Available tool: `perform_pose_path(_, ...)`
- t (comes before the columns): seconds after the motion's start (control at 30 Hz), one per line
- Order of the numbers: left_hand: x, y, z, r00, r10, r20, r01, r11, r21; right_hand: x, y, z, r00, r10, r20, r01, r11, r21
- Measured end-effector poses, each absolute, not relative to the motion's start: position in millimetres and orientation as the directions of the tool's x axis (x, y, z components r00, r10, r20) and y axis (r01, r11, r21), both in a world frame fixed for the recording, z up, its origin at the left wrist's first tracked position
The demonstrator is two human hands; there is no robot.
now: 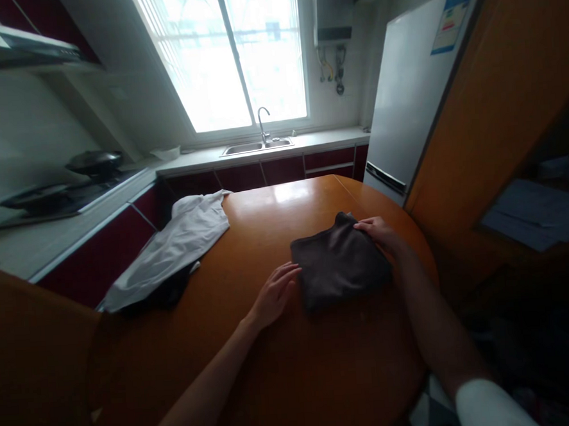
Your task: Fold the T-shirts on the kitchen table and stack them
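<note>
Our left hand (274, 295) rests flat beside the folded dark cloth (339, 261), our right hand (377, 230) pressing its far corner; white shirt (175, 245) lies unfolded on the table (294, 366).

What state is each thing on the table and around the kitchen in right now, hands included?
Dark cloth: folded, flat on the table.
Left hand: open, fingertips at the cloth's left edge.
Right hand: resting on the cloth's far right corner; grip unclear.
White garment: unfolded, draped over the table's edge.
Tap: no water seen running.
Fridge: closed.
</note>
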State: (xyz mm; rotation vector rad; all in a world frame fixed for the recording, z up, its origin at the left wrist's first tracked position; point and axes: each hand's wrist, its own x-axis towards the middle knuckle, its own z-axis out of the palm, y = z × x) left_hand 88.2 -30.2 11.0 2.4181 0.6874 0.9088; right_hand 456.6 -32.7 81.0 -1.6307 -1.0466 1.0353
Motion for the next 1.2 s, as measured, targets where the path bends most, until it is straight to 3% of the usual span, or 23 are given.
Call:
perform_pose_path(0.1, 89, -35, 14, 0.754, 0.504, 0.421, 0.267, -0.822, 0.504, 464, -30, 75, 0.306, 0.928, -0.213, 0.27, -0.299, -0.915)
perform_pose_path(0.33, 92, -44, 23, 0.831, 0.402, 0.383, 0.268, -0.895, 0.357, 471, -27, 66, 0.302, 0.925, -0.23, 0.343, -0.33, -0.88)
perform_pose_path(0.5, 106, -67, 28, 0.837, 0.405, 0.369, 0.31, -0.905, 0.29, 479, -23, 52, 0.349, 0.909, -0.229, 0.45, -0.377, -0.81)
perform_pose_path(0.9, 114, -72, 16, 0.847, 0.357, 0.393, 0.258, -0.923, 0.285, 487, -11, 47, 0.377, 0.924, 0.062, 0.672, -0.227, -0.705)
perform_pose_path(1.2, 115, -73, 16, 0.898, 0.295, 0.326, 0.237, -0.949, 0.205, 493, -14, 43, 0.404, 0.912, 0.066, 0.707, -0.265, -0.655)
